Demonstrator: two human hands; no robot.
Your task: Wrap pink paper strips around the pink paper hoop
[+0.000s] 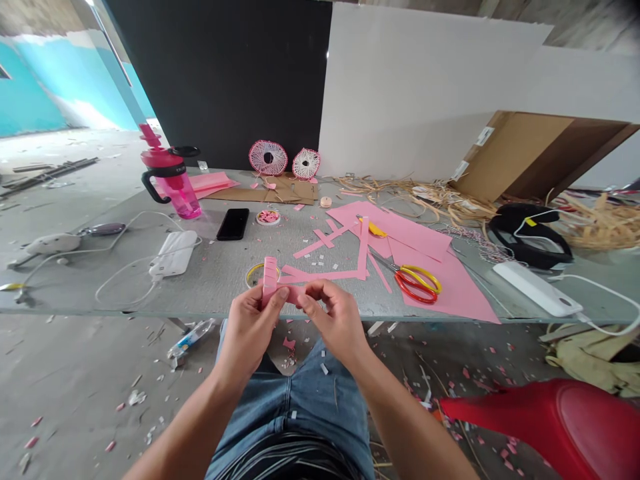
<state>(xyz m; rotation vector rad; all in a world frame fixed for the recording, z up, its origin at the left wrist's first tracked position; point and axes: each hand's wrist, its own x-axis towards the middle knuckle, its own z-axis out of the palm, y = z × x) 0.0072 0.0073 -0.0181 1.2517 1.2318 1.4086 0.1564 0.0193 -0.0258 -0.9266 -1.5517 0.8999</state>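
Clearly both hands are busy on one thing: the left hand [254, 325] pinches a pink paper strip [294, 295] between thumb and fingers, its banded part standing upright at that hand; the right hand [334, 317] grips the strip's other end, the hands close together but not touching; all of this is at the near edge of the grey table [220, 267], above the person's lap. Just beyond the left hand lies a roll of tape [249, 275]; past the right hand, loose pink strips [330, 275] lie about, and scissors [417, 298] with red and yellow handles rest partly on pink sheets [463, 293]; farther back are a black phone [233, 224] and a small round dish [269, 222] of pink scraps; two woven discs [254, 158] [298, 163] lean by the backboard, left of a cardboard box [525, 157].
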